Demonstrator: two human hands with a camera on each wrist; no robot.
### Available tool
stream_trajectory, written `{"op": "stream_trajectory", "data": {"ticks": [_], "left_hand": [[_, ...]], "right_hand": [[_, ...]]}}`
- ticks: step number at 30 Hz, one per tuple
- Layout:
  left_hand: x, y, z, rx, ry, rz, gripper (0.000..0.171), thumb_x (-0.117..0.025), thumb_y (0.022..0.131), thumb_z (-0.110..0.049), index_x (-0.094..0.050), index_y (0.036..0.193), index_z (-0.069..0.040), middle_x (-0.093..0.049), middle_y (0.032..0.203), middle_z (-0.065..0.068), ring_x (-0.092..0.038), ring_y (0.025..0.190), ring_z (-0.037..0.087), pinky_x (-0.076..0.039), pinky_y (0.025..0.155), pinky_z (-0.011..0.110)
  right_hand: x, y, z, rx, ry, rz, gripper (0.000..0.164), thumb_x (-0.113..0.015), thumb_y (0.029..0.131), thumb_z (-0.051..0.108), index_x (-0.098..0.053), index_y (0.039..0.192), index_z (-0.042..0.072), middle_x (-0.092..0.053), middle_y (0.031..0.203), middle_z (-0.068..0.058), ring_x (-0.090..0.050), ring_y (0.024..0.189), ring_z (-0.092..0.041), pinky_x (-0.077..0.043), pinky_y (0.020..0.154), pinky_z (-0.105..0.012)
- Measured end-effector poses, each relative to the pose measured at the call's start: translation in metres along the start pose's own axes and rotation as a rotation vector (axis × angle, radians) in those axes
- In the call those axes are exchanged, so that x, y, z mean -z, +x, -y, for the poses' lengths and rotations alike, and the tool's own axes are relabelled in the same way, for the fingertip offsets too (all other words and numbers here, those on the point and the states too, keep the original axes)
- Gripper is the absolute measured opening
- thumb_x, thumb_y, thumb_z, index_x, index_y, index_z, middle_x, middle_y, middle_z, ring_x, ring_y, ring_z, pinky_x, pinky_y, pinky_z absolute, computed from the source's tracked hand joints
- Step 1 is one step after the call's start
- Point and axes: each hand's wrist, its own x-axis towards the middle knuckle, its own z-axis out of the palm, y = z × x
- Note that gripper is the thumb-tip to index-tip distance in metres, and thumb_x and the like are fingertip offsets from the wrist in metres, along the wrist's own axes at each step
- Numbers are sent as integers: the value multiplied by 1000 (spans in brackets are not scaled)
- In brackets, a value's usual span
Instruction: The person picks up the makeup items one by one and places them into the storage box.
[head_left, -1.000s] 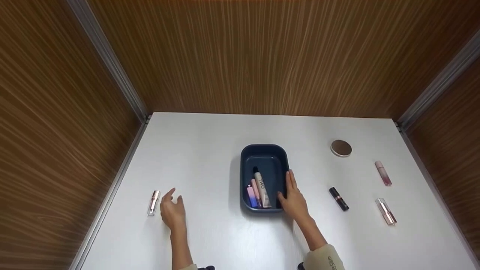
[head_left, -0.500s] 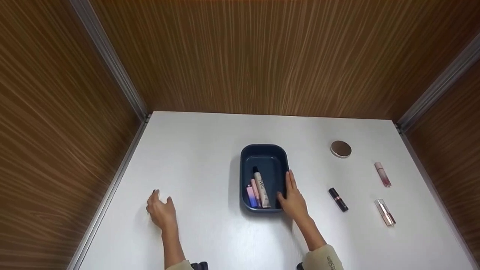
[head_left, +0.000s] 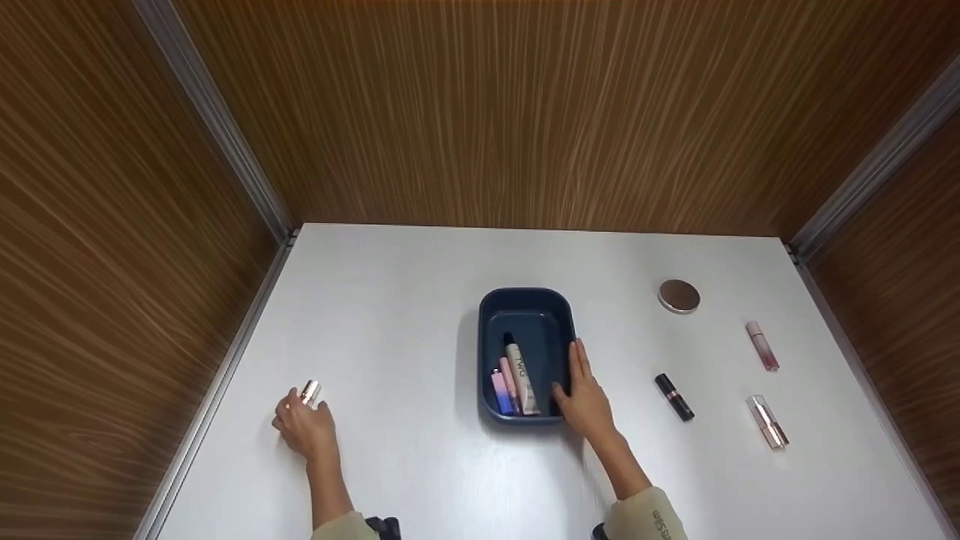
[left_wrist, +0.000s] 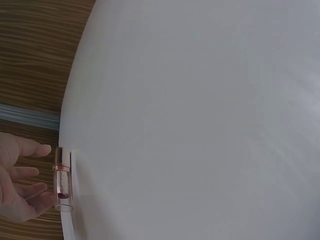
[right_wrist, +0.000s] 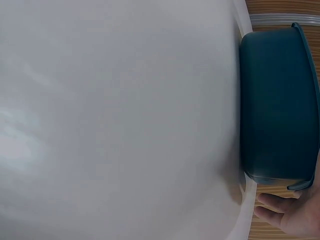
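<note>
The fingers (left_wrist: 32, 148) of the left hand (head_left: 306, 435) are spread beside a lipstick (left_wrist: 63, 180) on the counter (head_left: 390, 322), near its left edge; touching or not, I can't tell. That hand has just moved leftward, which seems to put the lipstick within reach. The right hand (head_left: 589, 409) pinches the blue box (head_left: 553, 330), which holds 3 tubes (head_left: 523, 381).
</note>
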Motion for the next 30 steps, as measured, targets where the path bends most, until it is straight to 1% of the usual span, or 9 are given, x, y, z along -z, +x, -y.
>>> {"op": "stream_trajectory", "data": {"ticks": [3, 6, 8, 11, 15, 20, 23, 25, 30], "left_hand": [[4, 2, 2, 12, 53, -29, 47, -60, 79, 3, -48, 123, 8, -44, 124, 29, -36, 113, 46, -33, 88, 54], [7, 3, 5, 44, 89, -18, 46, -58, 80, 3, -47, 124, 8, -43, 125, 29, -35, 113, 47, -31, 88, 56], [8, 3, 7, 58, 97, -5, 45, -56, 81, 3, -47, 124, 9, -44, 123, 31, -36, 112, 48, -32, 87, 57], [8, 2, 10, 62, 88, -2, 42, -54, 80, 5, -49, 121, 11, -47, 116, 34, -41, 106, 49, -35, 83, 57], [6, 0, 12, 42, 82, 4, 36, -54, 79, 7, -53, 115, 13, -52, 104, 35, -46, 97, 47, -39, 77, 54], [1, 0, 15, -4, 80, 18, 29, -55, 78, 8, -55, 108, 13, -53, 95, 34, -47, 90, 47, -39, 72, 51], [-3, 3, 17, -37, 76, 21, 27, -55, 79, 9, -54, 106, 13, -53, 95, 33, -47, 89, 46, -39, 71, 51], [-5, 4, 18, -50, 65, 19, 27, -54, 80, 9, -55, 107, 13, -53, 95, 33, -48, 89, 46, -39, 72, 51], [-6, 6, 19, -54, 39, 15, 28, -52, 81, 11, -56, 108, 12, -54, 98, 32, -48, 90, 47, -39, 74, 51]], "right_hand": [[0, 0, 0, -3, 1, 4, 77, -60, 85, 15, -15, 146, 1, -13, 150, -15, -51, 102, -40, -43, 77, -50], [0, 0, 0, -1, 4, 3, 77, -60, 84, 14, -16, 146, 1, -14, 150, -15, -52, 98, -40, -43, 74, -49], [0, 0, 0, 1, 6, 1, 77, -60, 84, 14, -16, 146, 1, -14, 150, -15, -53, 97, -40, -43, 74, -49], [0, 0, 0, 4, 9, -1, 77, -60, 84, 15, -16, 146, 2, -14, 150, -15, -53, 97, -39, -44, 73, -49], [1, 0, 0, 7, 14, -4, 77, -60, 84, 15, -16, 146, 2, -14, 150, -16, -52, 99, -40, -44, 74, -49], [1, 1, 1, 10, 13, 2, 77, -60, 85, 14, -15, 146, 1, -13, 150, -16, -50, 106, -40, -43, 78, -49], [0, 1, 0, 8, 9, 6, 77, -60, 85, 14, -15, 146, 0, -12, 150, -16, -48, 109, -41, -43, 79, -50], [0, 1, 0, 5, 7, 7, 78, -60, 85, 14, -14, 146, 1, -12, 150, -16, -48, 108, -40, -43, 79, -50], [0, 0, 0, 7, 12, 2, 78, -60, 85, 14, -14, 146, 1, -12, 151, -15, -50, 105, -39, -44, 75, -49]]}}
